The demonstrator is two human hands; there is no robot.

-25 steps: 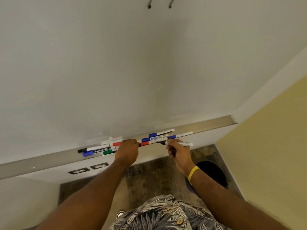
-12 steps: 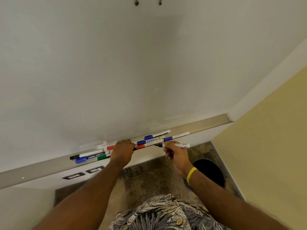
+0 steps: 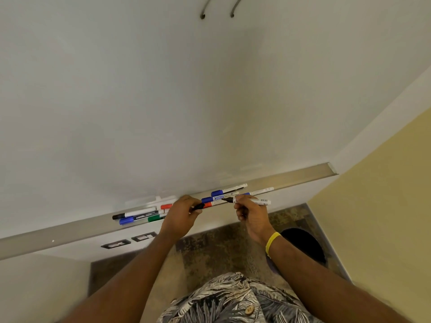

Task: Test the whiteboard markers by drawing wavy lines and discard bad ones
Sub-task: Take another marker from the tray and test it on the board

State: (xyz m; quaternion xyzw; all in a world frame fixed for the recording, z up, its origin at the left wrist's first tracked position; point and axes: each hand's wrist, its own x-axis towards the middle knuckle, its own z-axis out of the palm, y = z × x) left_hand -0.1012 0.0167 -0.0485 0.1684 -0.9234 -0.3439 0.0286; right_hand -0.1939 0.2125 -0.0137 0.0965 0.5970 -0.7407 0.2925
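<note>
A blank whiteboard (image 3: 163, 101) fills the upper view. Its metal tray (image 3: 70, 231) carries several markers: black, blue and green ones (image 3: 137, 216) at the left, blue-capped ones (image 3: 227, 191) further right. My right hand (image 3: 253, 214) grips a white marker (image 3: 254, 201) by its barrel, its uncapped black tip pointing left. My left hand (image 3: 180, 216) pinches a black cap (image 3: 198, 207) just left of that tip, a small gap apart. A red marker (image 3: 166, 206) peeks out behind my left hand.
A dark round bin (image 3: 303, 248) stands on the mottled floor under my right wrist. A yellow wall (image 3: 377, 217) closes in on the right. Two wall sockets (image 3: 129, 241) sit below the tray.
The black cap has come off the white marker and sits in my left hand's fingers. My right hand still holds the marker in nearly the same place.
</note>
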